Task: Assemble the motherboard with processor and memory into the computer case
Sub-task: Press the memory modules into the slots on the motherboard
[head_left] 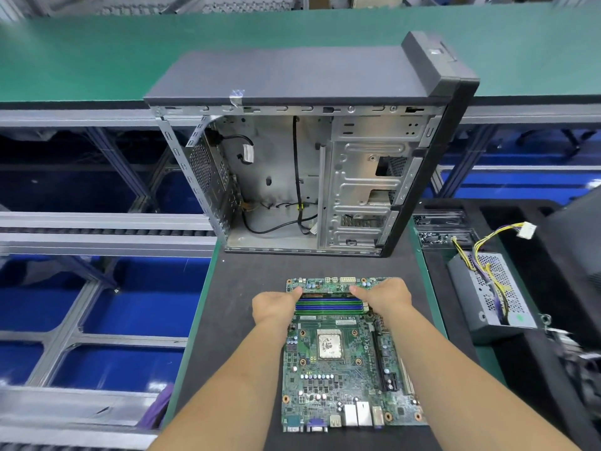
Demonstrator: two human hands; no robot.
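Both hands press memory | motherboard near mat edge

The green motherboard lies flat on the dark mat just in front of the computer case, port side toward the person. Its square silver processor sits mid-board; blue and green memory sticks fill slots at the board's far end. The case stands upright, side open, black cables loose inside.
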